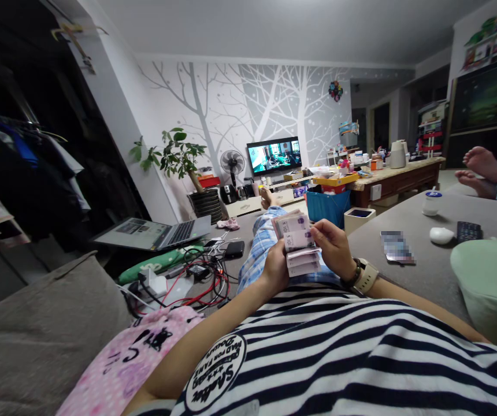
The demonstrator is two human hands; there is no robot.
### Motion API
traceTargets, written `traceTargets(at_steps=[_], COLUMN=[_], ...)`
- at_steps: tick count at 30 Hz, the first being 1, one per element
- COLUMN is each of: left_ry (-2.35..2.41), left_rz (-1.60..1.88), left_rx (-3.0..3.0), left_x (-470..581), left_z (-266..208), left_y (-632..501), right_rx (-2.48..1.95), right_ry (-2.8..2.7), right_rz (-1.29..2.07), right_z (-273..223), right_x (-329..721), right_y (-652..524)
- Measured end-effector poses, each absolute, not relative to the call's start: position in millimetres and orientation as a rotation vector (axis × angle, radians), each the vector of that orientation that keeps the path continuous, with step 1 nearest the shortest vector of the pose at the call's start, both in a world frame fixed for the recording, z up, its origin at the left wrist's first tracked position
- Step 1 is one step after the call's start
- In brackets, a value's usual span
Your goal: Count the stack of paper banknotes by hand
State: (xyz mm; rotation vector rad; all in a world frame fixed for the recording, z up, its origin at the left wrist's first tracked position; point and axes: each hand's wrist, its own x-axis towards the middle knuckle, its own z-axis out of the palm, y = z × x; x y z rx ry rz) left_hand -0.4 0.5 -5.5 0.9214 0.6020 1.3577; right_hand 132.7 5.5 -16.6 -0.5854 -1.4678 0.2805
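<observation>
A stack of purple-and-white banknotes [297, 238] is fanned and folded between my two hands, above my lap. My left hand [275, 267] is closed around the stack's left side, its fingers partly hidden behind the notes. On the other side, my right hand [334, 248] pinches the upper right edge of a note between thumb and fingers. Several notes bend downward at the bottom of the stack. A watch [366, 276] with a pale strap and a dark bracelet are on my right wrist.
To the left lie an open laptop [179, 232], tangled cables [214, 283] and a pink spotted cloth [136, 358]. On the right are a phone [396, 247], a white mouse [441, 235], a dark remote [469, 231] and a green cushion [486, 277]. Another person's bare feet [482, 164] rest farther right.
</observation>
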Motion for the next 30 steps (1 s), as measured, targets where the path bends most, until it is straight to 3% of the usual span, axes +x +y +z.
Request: traceTargets(at_steps=[8,23,30], left_ry=[0.534,0.611,0.616], left_rz=[1.297,1.484,1.402], left_rx=[0.856,0.966,0.944], left_x=[2,4,1], left_z=[-5,2,-1], left_y=[3,-8,-6], right_rx=[-0.528,-0.764,-0.824], right_ry=[-1.488,-1.826,-1.636], right_rz=[0.383,0.156,0.228], right_z=[-15,-3,-7], right_x=[134,144,140], right_y=[5,12,12])
